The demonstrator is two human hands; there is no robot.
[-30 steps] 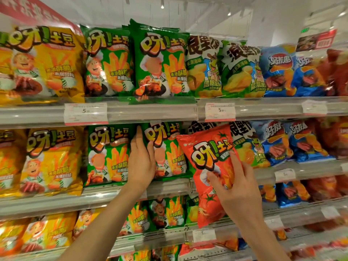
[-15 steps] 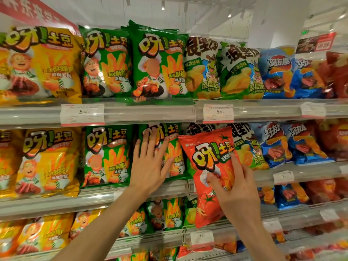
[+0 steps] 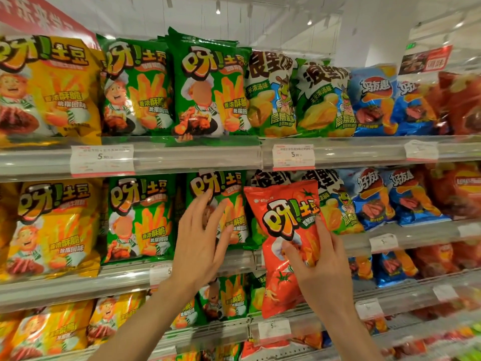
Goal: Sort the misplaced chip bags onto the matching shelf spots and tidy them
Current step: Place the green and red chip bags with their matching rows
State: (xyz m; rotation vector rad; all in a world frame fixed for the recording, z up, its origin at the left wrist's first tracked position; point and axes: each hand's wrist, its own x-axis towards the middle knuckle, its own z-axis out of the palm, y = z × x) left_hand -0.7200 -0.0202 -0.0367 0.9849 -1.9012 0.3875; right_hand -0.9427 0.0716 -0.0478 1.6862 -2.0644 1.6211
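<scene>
My right hand [image 3: 321, 267] grips a red tomato chip bag [image 3: 283, 212] and holds it upright in front of the middle shelf, covering part of the green-and-white bags behind it. My left hand [image 3: 200, 241] is spread flat, fingers apart, against a green chip bag [image 3: 231, 204] standing on the middle shelf [image 3: 78, 285]. Another green bag [image 3: 140, 217] stands just left of it, and yellow bags [image 3: 52, 227] fill the left end.
The top shelf [image 3: 197, 157] carries yellow, green, green-and-white, blue and red bags from left to right. Blue bags [image 3: 390, 196] and red bags [image 3: 458, 188] stand right of the held bag. Lower shelves hold more bags behind price tags [image 3: 273, 329].
My left hand has slid right from the gap between the two green bags onto the right green bag and spread its fingers. The red bag stays in my right hand.
</scene>
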